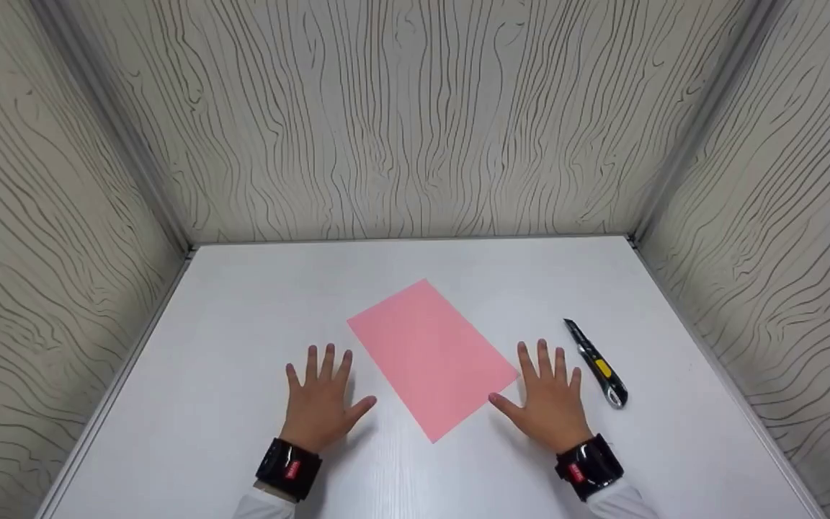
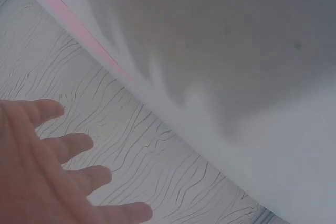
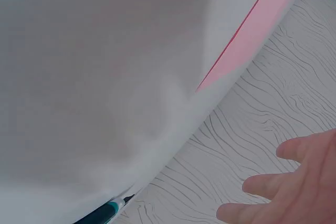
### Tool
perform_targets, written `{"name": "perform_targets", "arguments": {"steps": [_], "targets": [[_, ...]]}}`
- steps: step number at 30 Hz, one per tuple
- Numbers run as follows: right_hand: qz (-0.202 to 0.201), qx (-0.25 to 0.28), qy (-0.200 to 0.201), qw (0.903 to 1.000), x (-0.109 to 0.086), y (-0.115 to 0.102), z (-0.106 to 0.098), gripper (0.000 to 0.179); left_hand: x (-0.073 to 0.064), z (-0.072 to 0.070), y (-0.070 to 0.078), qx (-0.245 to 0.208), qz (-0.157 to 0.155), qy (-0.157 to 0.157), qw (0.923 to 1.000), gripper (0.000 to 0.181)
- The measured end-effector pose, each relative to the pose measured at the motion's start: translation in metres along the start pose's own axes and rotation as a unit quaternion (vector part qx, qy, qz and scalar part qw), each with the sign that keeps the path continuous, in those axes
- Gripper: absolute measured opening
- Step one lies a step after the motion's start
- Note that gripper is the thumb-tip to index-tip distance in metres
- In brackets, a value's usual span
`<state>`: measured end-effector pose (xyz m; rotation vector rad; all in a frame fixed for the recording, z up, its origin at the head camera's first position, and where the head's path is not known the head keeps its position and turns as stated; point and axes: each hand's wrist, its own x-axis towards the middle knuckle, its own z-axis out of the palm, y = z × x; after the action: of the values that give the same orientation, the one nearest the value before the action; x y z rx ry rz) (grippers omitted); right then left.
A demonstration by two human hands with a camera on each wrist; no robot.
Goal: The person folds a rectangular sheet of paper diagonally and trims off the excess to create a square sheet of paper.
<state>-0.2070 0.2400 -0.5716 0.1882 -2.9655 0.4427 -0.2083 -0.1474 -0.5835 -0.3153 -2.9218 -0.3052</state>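
A pink sheet of paper [image 1: 433,357] lies flat and slanted on the white table. Left of it, my left hand [image 1: 320,407] is spread with straight fingers and holds nothing. My right hand [image 1: 550,404] is spread as well, its thumb and index tips close to the paper's right corner in the head view. To the right of that hand lies a utility knife [image 1: 602,366], black with a yellow patch, its blade end pointing away from me. The right wrist view catches the knife [image 3: 102,212] at the bottom edge and a strip of the paper [image 3: 241,40].
The white table [image 1: 242,310] is bounded by a wood-grain patterned back panel [image 1: 415,122] and by similar side panels at left and right. Metal edging runs along the table's sides. Each wrist wears a black band [image 1: 289,468].
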Motion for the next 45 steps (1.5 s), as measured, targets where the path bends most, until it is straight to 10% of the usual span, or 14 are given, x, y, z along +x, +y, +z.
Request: {"name": "perform_targets", "arguments": {"steps": [14,23,37,45], "targets": [[-0.065,0.055,-0.019,0.9962,0.029,-0.045,0.014,0.101,0.045,0.005,0.039,-0.039,0.111,-0.047,0.9919,0.049],[-0.069,0.013,-0.100,0.9926,0.039,-0.064,0.029,0.105,0.074,0.024,0.059,-0.027,0.114,-0.125,0.9852,0.069],[-0.088,-0.010,-0.166,0.9821,0.041,-0.062,0.045,0.107,0.063,0.026,0.066,-0.008,0.116,-0.135,0.9840,0.058],[-0.120,-0.016,-0.195,0.9733,0.030,-0.056,0.035,0.120,0.059,0.020,0.058,-0.013,0.120,-0.160,0.9797,0.083]]}}
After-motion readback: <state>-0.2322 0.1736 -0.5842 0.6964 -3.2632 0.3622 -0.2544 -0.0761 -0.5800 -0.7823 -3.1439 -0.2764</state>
